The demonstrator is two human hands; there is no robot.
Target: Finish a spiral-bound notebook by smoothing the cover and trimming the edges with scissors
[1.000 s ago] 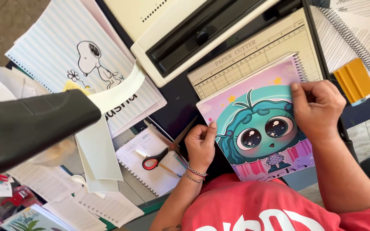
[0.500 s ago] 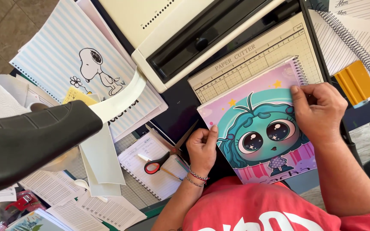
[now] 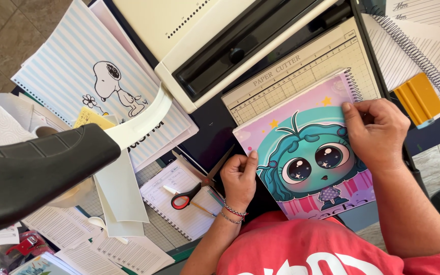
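A spiral-bound notebook (image 3: 309,153) with a pink cover and a teal big-eyed cartoon figure lies tilted on a paper cutter's gridded board (image 3: 301,71). My left hand (image 3: 239,175) grips its left edge, thumb on the cover. My right hand (image 3: 375,135) holds the right edge near the wire spiral, fingertips pressed on the cover.
A cream binding machine (image 3: 230,46) sits above the cutter. Red-handled scissors (image 3: 194,191) lie on a lined notepad left of my left hand. A blue striped cover with a cartoon dog (image 3: 98,86), a large black handle (image 3: 36,168), a yellow scraper (image 3: 418,99) and loose lined sheets surround the work.
The view has shifted slightly. Both hands stay on the notebook in almost the same places.
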